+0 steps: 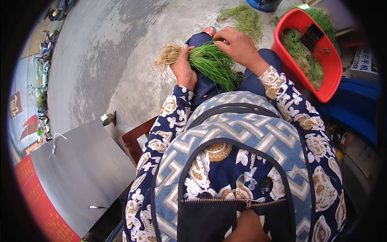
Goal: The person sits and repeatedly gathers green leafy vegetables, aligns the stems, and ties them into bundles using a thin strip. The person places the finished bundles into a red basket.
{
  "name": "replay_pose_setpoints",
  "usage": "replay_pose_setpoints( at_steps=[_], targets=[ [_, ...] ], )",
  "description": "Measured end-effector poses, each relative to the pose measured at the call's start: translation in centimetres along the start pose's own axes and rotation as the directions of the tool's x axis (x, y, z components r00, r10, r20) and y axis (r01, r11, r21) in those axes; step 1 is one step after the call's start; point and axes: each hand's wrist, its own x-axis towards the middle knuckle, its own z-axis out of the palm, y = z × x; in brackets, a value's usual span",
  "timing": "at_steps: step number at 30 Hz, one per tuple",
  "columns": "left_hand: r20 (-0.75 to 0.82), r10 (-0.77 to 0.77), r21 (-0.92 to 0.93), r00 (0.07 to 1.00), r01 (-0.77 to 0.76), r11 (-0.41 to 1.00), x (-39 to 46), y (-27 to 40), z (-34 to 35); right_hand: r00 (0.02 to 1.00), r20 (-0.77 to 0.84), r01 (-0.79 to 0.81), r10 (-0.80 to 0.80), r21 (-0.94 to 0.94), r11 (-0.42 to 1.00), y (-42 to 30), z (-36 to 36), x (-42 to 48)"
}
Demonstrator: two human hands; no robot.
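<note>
A bunch of thin green stalks, like chives or small scallions (210,62), lies across my lap, its dry, straw-coloured root ends pointing left. My left hand (184,66) is closed around it just beside the roots, thumb on top. Over the upper edge of the green leaves is my right hand (237,47), its fingers curled and the fingertips close together; whether they pinch a leaf cannot be made out. Below the bunch is my patterned apron (232,130).
A red plastic basin (331,72) with more greens and a dark object stands at the right. Loose greens (243,21) lie on the concrete floor beyond my knees, near a blue bucket (264,4). A metal cabinet (81,175) stands at lower left, beside a brown wooden frame (133,140).
</note>
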Motion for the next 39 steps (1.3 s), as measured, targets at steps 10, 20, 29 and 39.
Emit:
replay_pose_setpoints(
  at_steps=[10,20,29,39],
  targets=[
    [0.064,-0.038,0.010,0.997,0.037,0.999,-1.1,1.0,1.4,0.985,0.079,0.146,-0.156,0.116,0.982,-3.6,3.7,0.7],
    [0.047,0.042,0.048,0.998,-0.044,0.998,-0.8,0.0,1.5,0.917,0.360,-0.372,0.173,0.612,0.698,-0.2,4.7,2.1],
    [0.063,0.010,0.077,0.998,-0.015,0.997,-0.2,-0.2,0.4,0.910,0.180,-0.416,0.375,0.401,0.816,9.2,1.0,2.8],
    [0.064,-0.008,0.067,0.998,0.004,0.998,0.4,-0.4,-0.1,0.954,0.090,-0.290,0.286,0.030,0.957,7.8,-0.8,3.4]
  ],
)
